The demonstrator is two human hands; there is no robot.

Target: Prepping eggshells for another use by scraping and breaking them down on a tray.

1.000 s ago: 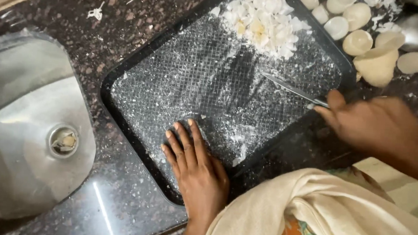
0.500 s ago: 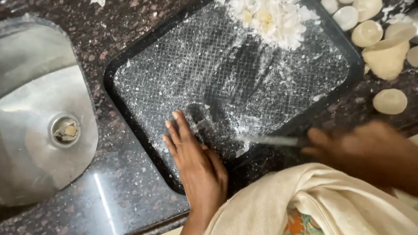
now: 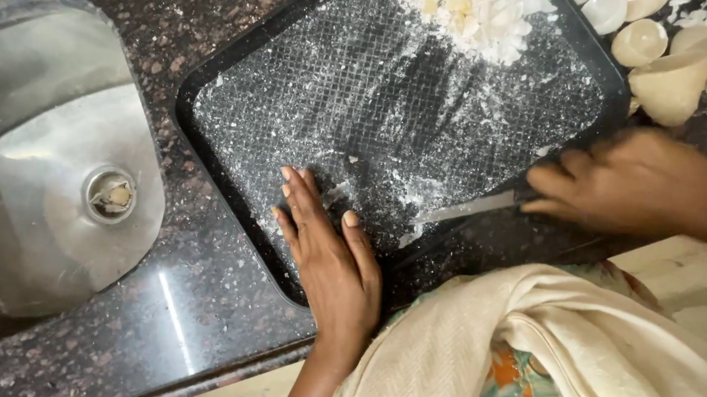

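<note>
Left hand (image 3: 328,259) flat, fingers together, pressing near edge of black textured flour-dusted rectangular tray (image 3: 238,74). Right hand (image 3: 628,180) clamped on thin flour-coated metal blade (image 3: 460,210), lying on tray between both hands.

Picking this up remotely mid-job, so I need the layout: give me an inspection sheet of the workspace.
Surface: dark speckled stone counter.
Job's things: black textured tray, flour-dusted; white shavings pile at its far edge; flat blade.
Clutter: pale dough pieces beyond the tray.
Grippers: left hand flat on the tray; right hand grips the blade.
Cables: nothing seen.
Surroundings: steel sink with drain; cream cloth.
</note>
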